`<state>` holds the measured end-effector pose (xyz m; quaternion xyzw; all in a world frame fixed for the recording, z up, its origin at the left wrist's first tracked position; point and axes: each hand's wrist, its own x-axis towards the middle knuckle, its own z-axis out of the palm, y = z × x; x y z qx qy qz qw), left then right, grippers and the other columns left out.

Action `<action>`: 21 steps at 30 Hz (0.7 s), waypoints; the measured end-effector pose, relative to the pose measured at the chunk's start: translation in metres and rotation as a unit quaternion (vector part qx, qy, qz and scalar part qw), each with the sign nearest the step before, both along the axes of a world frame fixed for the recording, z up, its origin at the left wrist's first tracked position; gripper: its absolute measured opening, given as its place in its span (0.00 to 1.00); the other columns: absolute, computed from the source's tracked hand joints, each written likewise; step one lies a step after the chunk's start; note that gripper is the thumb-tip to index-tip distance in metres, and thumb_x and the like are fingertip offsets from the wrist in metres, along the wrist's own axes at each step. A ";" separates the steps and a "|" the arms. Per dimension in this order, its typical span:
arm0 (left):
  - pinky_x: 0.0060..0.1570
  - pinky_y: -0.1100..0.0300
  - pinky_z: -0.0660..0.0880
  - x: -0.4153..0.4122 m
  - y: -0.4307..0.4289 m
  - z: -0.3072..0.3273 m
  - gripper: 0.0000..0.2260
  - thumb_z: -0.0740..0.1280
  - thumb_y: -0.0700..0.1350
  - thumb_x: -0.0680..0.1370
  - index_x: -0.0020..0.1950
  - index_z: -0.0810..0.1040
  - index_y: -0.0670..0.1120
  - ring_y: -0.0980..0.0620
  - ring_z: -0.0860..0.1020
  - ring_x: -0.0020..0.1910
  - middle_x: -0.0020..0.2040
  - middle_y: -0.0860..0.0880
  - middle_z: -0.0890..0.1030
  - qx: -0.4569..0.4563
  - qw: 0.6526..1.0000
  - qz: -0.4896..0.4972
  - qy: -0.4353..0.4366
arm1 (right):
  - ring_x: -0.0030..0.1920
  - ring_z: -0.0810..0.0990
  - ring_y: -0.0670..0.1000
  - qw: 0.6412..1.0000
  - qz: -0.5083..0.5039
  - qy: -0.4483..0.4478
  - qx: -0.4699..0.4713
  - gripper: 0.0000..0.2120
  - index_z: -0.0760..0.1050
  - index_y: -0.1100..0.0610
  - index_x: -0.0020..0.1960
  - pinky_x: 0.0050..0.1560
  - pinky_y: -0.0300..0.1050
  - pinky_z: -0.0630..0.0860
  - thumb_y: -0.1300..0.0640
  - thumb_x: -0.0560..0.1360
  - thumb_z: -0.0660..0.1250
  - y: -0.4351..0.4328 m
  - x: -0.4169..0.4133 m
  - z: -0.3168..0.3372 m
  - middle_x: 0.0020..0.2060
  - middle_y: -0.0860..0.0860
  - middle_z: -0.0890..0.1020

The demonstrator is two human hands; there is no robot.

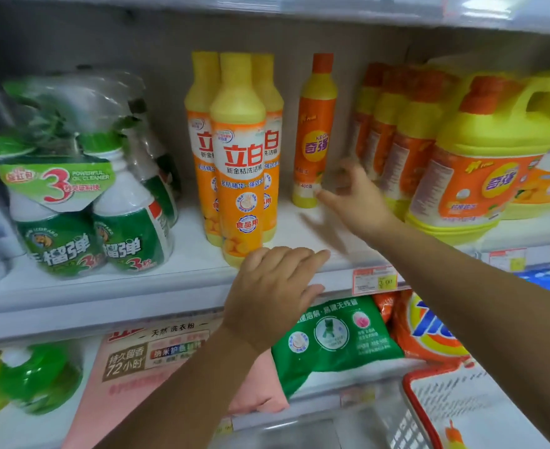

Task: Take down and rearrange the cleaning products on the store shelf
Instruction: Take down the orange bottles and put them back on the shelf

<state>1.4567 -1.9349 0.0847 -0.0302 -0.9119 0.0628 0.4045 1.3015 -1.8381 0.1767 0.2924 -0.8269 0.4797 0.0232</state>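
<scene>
Right hand [354, 196], open and empty, is touching the slim orange dish-soap bottle [314, 131]; left hand [272, 286], open and empty, is resting on the shelf edge [105, 296].

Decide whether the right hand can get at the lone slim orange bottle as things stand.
Probably yes. The right hand is open beside the slim orange bottle, fingertips near its base, and bare shelf lies in front, with nothing between them.
</scene>
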 end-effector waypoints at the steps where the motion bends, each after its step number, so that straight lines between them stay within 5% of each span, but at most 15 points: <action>1: 0.51 0.54 0.68 -0.001 0.000 -0.002 0.18 0.62 0.56 0.80 0.68 0.76 0.53 0.51 0.78 0.53 0.57 0.55 0.81 -0.001 1.000 -0.001 0.005 | 0.63 0.75 0.52 1.000 -0.003 -0.018 -0.009 0.36 0.62 0.57 0.75 0.63 0.45 0.72 0.53 0.73 0.75 -0.009 -0.008 0.001 0.65 0.54 0.75; 6: 0.49 0.54 0.69 -0.003 -0.002 -0.003 0.18 0.63 0.56 0.80 0.68 0.76 0.52 0.51 0.78 0.53 0.57 0.54 0.81 -0.010 1.000 -0.010 0.008 | 0.68 0.74 0.55 0.991 0.022 -0.084 -0.104 0.49 0.47 0.53 0.80 0.64 0.50 0.75 0.60 0.72 0.76 -0.043 -0.031 0.009 0.72 0.56 0.69; 9: 0.50 0.55 0.69 -0.002 -0.003 -0.003 0.18 0.62 0.56 0.80 0.68 0.76 0.51 0.51 0.78 0.53 0.57 0.53 0.81 -0.008 1.000 -0.014 -0.005 | 0.60 0.75 0.51 0.987 0.035 -0.083 -0.135 0.44 0.52 0.55 0.79 0.63 0.49 0.75 0.67 0.72 0.74 -0.054 -0.034 0.015 0.68 0.56 0.73; 14: 0.52 0.54 0.68 0.001 -0.002 -0.001 0.19 0.64 0.56 0.80 0.68 0.76 0.52 0.51 0.77 0.54 0.57 0.54 0.81 0.015 1.000 -0.011 -0.012 | 0.57 0.79 0.51 0.992 0.019 -0.062 -0.109 0.39 0.59 0.54 0.76 0.60 0.51 0.78 0.62 0.71 0.76 -0.032 -0.019 0.015 0.61 0.51 0.77; 21: 0.64 0.57 0.65 0.014 0.015 0.021 0.29 0.69 0.59 0.74 0.70 0.66 0.50 0.51 0.70 0.64 0.65 0.52 0.74 0.263 0.961 -0.003 -0.084 | 0.53 0.82 0.51 0.973 0.059 -0.161 -0.152 0.31 0.65 0.50 0.70 0.46 0.52 0.81 0.60 0.72 0.75 0.036 0.052 0.040 0.56 0.49 0.81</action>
